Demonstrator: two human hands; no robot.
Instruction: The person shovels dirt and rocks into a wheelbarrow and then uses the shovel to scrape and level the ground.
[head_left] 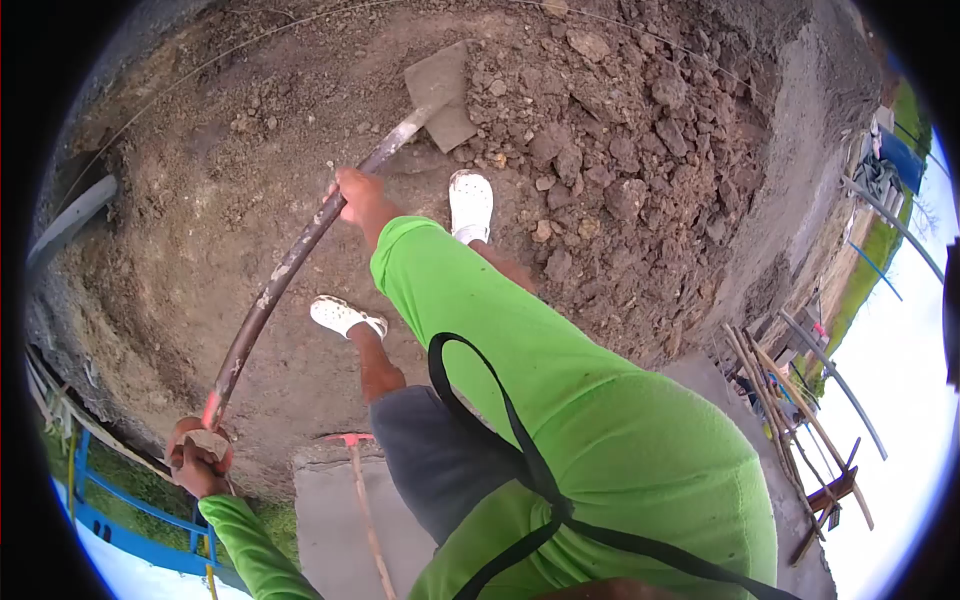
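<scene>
Left hand [198,455] clamped over the near end of the shovel [300,240], right hand [358,197] wrapped round mid-shaft, spread wide for leverage. Blade flat on dirt at the far side, just beside loose clods [610,150] heaped to the right. White shoes [470,205] planted close behind; pickaxe [362,500] lying near.

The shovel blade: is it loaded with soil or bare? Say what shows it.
Bare. The blade lies flat on the dirt, its grey face clean, no soil heaped on it. Both hands hold the handle.
</scene>
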